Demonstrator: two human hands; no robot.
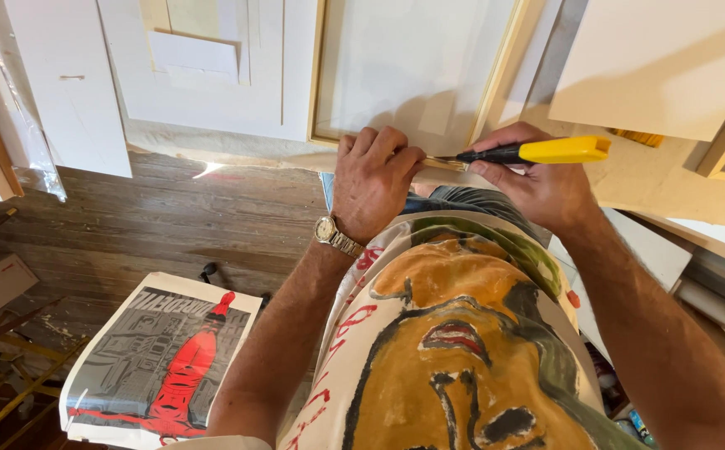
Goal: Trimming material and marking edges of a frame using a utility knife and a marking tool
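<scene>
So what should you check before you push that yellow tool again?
1. Right hand grips the yellow-and-black-handled tool: ok.
2. Tool tip placed where wanted at the wooden frame edge: cannot tell, the left hand hides it.
3. Left hand's fingers away from the tip: not ok, they are right beside it.
4. Frame braced by the left hand: ok, it rests at the lower edge.
5. Poster on the floor out of the way: ok.
</scene>
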